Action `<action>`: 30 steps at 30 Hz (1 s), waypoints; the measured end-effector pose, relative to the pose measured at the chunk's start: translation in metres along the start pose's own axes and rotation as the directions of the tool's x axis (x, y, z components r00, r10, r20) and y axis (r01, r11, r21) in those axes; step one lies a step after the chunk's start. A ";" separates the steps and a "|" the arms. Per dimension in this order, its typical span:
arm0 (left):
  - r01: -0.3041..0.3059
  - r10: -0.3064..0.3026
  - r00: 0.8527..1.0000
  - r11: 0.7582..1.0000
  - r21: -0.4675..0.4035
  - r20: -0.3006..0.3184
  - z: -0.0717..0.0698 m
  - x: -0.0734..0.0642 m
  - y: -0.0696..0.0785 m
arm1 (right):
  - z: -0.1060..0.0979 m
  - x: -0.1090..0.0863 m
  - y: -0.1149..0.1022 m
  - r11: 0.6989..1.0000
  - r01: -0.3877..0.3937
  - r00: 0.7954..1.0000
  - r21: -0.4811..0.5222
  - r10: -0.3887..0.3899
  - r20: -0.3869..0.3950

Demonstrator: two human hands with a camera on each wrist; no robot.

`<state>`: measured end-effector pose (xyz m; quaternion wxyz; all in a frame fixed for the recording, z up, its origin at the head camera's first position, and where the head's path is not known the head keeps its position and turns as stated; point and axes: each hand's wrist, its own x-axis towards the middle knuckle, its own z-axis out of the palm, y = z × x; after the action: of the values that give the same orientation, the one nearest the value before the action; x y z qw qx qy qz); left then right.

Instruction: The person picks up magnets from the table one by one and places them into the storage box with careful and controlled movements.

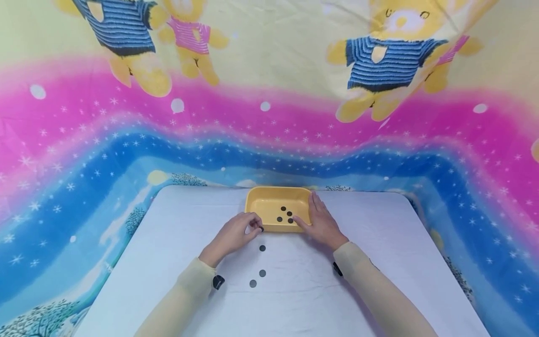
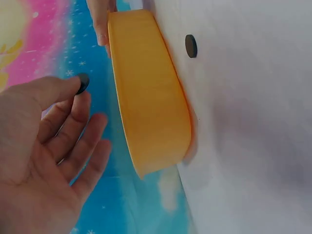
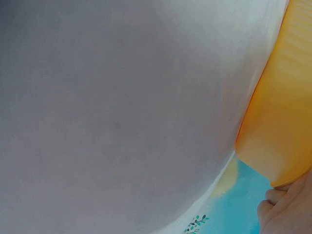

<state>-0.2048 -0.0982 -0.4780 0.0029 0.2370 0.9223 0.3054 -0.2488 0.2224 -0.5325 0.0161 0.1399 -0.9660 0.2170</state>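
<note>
A yellow rectangular box [image 1: 278,228] stands at the far edge of the table with several small black discs [image 1: 283,208] inside. Between thumb and forefinger, my left hand [image 1: 236,234] pinches a black disc [image 2: 83,83] beside the box's front left corner; its other fingers are loosely bent. My right hand [image 1: 323,223] holds the box's right end, thumb over the rim and fingers along the outer side. In the right wrist view only part of that hand [image 3: 290,207] shows, at the rim. Three more discs [image 1: 262,273] lie on the table in front of the box.
A white cloth covers the table [image 1: 294,299]. Behind it and along both sides hangs a colourful curtain [image 1: 269,121] with bears and snowflakes. The box stands close against the curtain at the back.
</note>
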 end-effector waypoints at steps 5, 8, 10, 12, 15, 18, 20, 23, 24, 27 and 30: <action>0.007 -0.009 0.998 0.999 -0.033 -0.056 0.003 0.017 -0.004 | 0.000 -0.001 -0.001 1.000 -0.003 1.000 -0.003 0.003 0.009; 0.007 -0.009 0.998 0.999 -0.035 -0.062 0.005 0.028 -0.007 | -0.001 0.000 -0.002 1.000 0.001 1.000 -0.001 -0.001 0.006; 0.006 -0.008 0.999 1.000 -0.028 -0.054 0.007 0.035 -0.009 | -0.001 0.000 -0.003 1.000 0.007 1.000 0.001 -0.007 -0.003; 0.013 -0.014 0.999 1.000 -0.013 -0.035 0.009 0.042 -0.010 | -0.001 0.000 -0.003 1.000 0.012 1.000 0.005 -0.012 -0.012; 0.032 -0.032 0.999 0.999 0.007 -0.002 0.011 0.051 -0.011 | 0.000 0.000 -0.003 1.000 0.011 1.000 0.007 -0.011 -0.016; 0.066 -0.067 0.997 0.998 0.016 0.038 0.013 0.061 -0.011 | 0.000 0.000 -0.002 1.000 0.008 1.000 0.004 -0.008 -0.014; 0.079 -0.080 0.995 0.997 0.016 0.060 0.014 0.067 -0.011 | 0.001 0.000 -0.002 1.000 0.008 1.000 0.001 -0.008 -0.015; 0.077 -0.079 0.993 0.997 0.030 0.086 0.016 0.076 -0.012 | 0.001 0.000 -0.002 1.000 0.008 1.000 0.004 -0.008 -0.022; 0.074 -0.077 0.993 0.997 0.035 0.093 0.017 0.079 -0.013 | 0.000 0.000 -0.002 1.000 0.009 1.000 0.007 -0.009 -0.026; 0.068 -0.072 0.991 0.997 0.045 0.111 0.019 0.086 -0.016 | 0.000 0.000 -0.002 1.000 0.009 0.999 0.002 -0.008 -0.032; 0.072 -0.079 0.989 0.996 0.056 0.128 0.023 0.091 -0.020 | 0.000 0.001 -0.002 1.000 0.010 1.000 -0.005 -0.011 -0.028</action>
<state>-0.2907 -0.0592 -0.4950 0.0687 0.2215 0.9358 0.2654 -0.2493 0.2199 -0.5317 0.0311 0.1419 -0.9654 0.2164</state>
